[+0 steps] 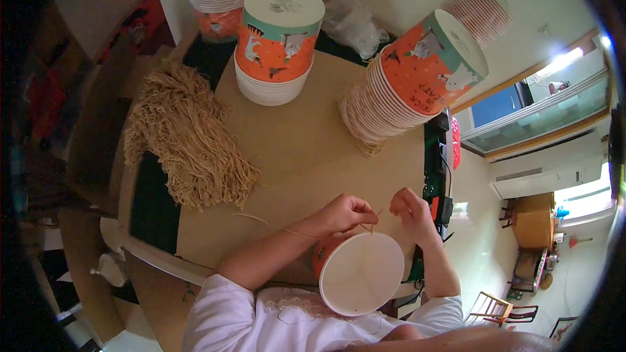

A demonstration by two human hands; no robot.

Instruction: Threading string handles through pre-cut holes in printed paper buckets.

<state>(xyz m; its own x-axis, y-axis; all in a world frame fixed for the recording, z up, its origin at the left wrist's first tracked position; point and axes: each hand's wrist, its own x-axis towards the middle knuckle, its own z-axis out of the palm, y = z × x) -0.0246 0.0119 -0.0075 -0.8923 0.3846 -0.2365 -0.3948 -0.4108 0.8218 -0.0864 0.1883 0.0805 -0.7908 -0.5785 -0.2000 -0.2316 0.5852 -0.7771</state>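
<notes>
A white-rimmed paper bucket [362, 275] with an orange outside rests against my body, its open mouth facing up toward me. Just above its rim, my left hand [351, 214] is closed in a pinch on a thin tan paper cord [370, 229], which crosses at the rim. One length of that cord trails back over my left forearm. Beside it, my right hand [412, 211] is raised with curled fingers pressed together; whatever it may hold is hidden. Farther left on the table lies a thick bundle of tan cords [189, 137], with a loose strand near it.
Nested orange-and-green buckets stand upside down in a left stack [277, 45] and a leaning right stack [417, 75], the latter with cords hanging along its rims. Behind are more wrapped stacks and a clear plastic bag [354, 23]. Cardboard [293, 150] covers the table; black devices line its right edge.
</notes>
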